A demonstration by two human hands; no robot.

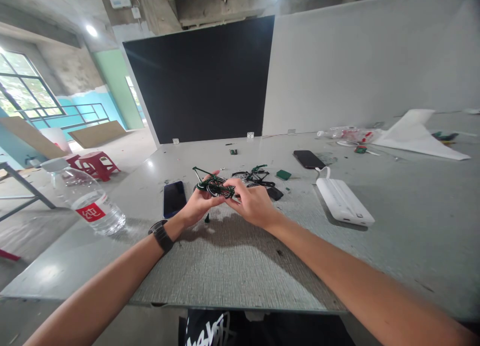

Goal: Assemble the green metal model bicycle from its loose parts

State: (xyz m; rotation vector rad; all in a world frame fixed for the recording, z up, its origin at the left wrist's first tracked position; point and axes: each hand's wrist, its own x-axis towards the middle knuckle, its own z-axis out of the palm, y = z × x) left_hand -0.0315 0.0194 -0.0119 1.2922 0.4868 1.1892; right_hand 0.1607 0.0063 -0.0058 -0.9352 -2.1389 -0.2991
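Between my two hands, a little above the table, is a small dark green model bicycle [215, 187] with a spoked wheel. My left hand [202, 204] grips it from the left and below, fingers partly hidden behind it. Thumb and fingers of my right hand [250, 200] close on its wheel side from the right. Just behind my right hand lies a second dark model bicycle part [257, 174] with a wheel. Near it are a green block [283, 174] and a flat black piece [275, 193]. My left wrist wears a black watch.
A dark phone [174, 199] lies left of my hands, and a water bottle [93, 206] stands further left. To the right are a white power bank [344, 201] with a cable and a black phone [308, 159]. Plastic wrapping [348, 134] and white foam [416, 136] lie at the back right.
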